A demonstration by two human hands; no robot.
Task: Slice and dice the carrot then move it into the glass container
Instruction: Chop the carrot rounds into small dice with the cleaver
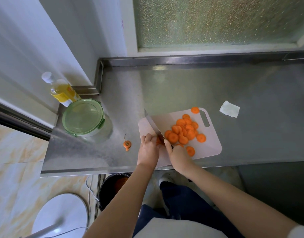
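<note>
Though turned toward the camera, label of the yellow bottle [62,93] too blurred to read: yellow ground, orange-red patch. Bottle standing at the far-left corner, just behind the glass container [83,116], which is round, closed with a clear green clip lid, and near the counter's left edge.

Pale cutting board [210,146] lying aslant on the steel counter [233,79], near corner reaching the front edge, handle slot toward the far right. Carrot slices [182,132] heaped on the board's right half; one slice at the far rim beside the slot. Carrot stub [159,141] on the board between the hands.

Left hand [148,149]: fingers curled down, pinching the stub against the board. Right hand [178,157]: wrapped round the handle of the knife [152,122], forefinger laid forward toward the blade; edge down beside the stub, tip pointing far-left past the board's rim.

Cut carrot top [127,144] on bare steel left of the board. Folded paper towel [229,109] right of the board, apart from it. Raised lip along the counter's back and left sides; open steel behind and right of the board, and between board and container. Dark bin [113,188] under the front edge.
</note>
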